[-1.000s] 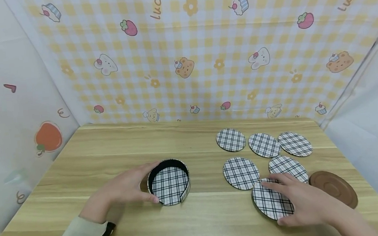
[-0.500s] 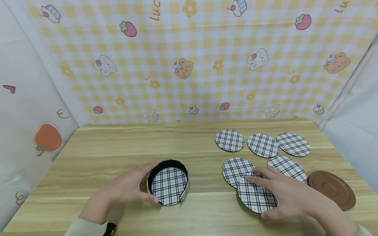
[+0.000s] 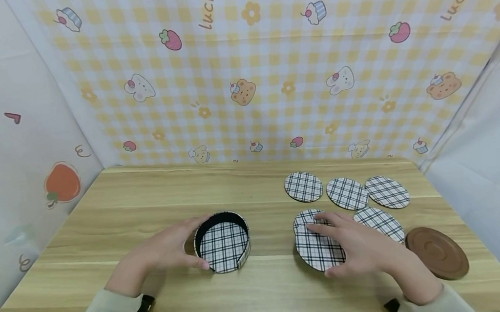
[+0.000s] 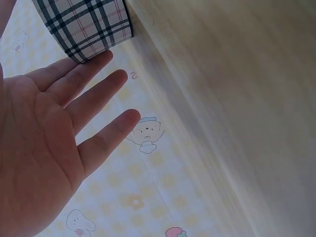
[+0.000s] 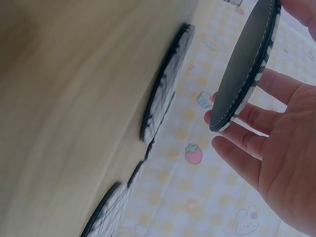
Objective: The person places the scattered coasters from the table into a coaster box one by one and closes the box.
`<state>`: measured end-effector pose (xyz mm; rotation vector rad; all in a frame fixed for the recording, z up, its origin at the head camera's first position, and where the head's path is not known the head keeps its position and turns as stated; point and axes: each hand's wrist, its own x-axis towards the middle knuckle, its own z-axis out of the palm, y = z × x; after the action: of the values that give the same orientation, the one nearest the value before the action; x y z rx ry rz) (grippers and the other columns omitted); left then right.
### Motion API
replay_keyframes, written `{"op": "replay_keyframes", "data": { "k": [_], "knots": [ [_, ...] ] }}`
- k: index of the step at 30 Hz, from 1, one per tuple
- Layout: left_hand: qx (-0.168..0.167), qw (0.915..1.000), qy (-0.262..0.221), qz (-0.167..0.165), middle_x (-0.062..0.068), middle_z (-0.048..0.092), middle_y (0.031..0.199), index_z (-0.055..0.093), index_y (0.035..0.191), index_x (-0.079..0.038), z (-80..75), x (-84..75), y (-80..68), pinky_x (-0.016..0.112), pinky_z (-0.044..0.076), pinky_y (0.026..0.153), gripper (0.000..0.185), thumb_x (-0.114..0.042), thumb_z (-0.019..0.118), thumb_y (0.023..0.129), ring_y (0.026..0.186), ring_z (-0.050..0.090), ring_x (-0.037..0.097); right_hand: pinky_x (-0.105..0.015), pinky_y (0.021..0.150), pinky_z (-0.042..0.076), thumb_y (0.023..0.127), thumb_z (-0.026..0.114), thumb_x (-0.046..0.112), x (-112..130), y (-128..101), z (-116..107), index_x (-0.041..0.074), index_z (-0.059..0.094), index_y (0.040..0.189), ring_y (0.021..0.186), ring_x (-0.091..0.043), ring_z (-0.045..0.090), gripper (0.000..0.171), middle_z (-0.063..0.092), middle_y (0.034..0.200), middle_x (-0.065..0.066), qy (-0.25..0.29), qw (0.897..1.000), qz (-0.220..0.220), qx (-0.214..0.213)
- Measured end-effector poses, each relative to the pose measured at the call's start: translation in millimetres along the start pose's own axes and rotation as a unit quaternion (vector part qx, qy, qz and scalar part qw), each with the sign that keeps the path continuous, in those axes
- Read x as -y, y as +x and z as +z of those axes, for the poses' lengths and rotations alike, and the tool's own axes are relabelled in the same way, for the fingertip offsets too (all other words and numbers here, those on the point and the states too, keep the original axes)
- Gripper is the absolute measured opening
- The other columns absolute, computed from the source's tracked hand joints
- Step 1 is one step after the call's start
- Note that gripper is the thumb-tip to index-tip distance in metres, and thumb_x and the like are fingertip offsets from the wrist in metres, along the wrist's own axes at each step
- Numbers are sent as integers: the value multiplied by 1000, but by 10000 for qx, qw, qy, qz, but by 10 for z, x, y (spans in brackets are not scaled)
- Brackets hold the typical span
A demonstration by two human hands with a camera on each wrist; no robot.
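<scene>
My left hand (image 3: 164,246) steadies a round plaid coaster holder (image 3: 245,254) on the table, thumb at its near side and fingers at its far side. A plaid coaster lies inside the holder's black-lined wall. In the left wrist view, the holder's plaid outer wall (image 4: 91,27) meets the fingers, and the lower fingers are spread. With my right hand (image 3: 354,245) I grip another plaid coaster (image 3: 316,248) by its edges. It hovers above the table, partly covering a coaster (image 3: 303,216) lying there. The right wrist view shows the held coaster's dark stitched underside (image 5: 242,69).
More plaid coasters lie at the back right: one on the left (image 3: 304,187), one in the middle (image 3: 347,193), one on the right (image 3: 387,192), and one nearer (image 3: 381,224). A brown round disc (image 3: 437,253) is right of my right hand. A patterned cloth (image 3: 242,54) hangs behind the table.
My right hand has lifted the coaster and moved it left, from beside the brown disc to over another coaster. The left hand and the holder have stayed in place.
</scene>
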<state>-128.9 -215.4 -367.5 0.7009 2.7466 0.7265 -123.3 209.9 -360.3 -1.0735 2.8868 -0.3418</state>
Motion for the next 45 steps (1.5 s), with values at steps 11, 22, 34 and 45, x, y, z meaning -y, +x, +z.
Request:
{"op": "replay_keyframes", "data": {
  "k": [11,22,34,45],
  "knots": [
    [75,9999,-103,-58,18,41,155,31,154,-4,37,-14,-5,60,35,114,111,-54,83,70,141,41,40,-52,101,51,66,83,50,144,287,42,21,50,147,135,-33,47,92,43,151,-11,191,9995,-235,84],
    [126,9983,-379,-418,21,43,153,29,154,-4,-41,-6,-54,64,35,112,113,-49,86,68,138,43,45,-49,100,52,68,80,52,417,718,50,20,49,147,134,-28,46,91,43,150,-10,409,9963,-746,131],
    [115,9979,-531,-346,23,45,150,29,154,-2,-103,-29,21,64,37,111,112,-46,87,69,135,46,46,-46,103,51,71,76,56,678,1128,21,25,44,151,139,-27,40,91,38,156,-6,296,9950,-889,349],
    [120,9979,-642,-36,17,50,148,35,151,-4,-40,0,84,62,40,109,106,-47,87,69,131,52,41,-39,108,48,74,77,54,888,1356,13,23,42,152,137,-22,39,90,38,155,-6,289,9915,-1158,509]
  ]
}}
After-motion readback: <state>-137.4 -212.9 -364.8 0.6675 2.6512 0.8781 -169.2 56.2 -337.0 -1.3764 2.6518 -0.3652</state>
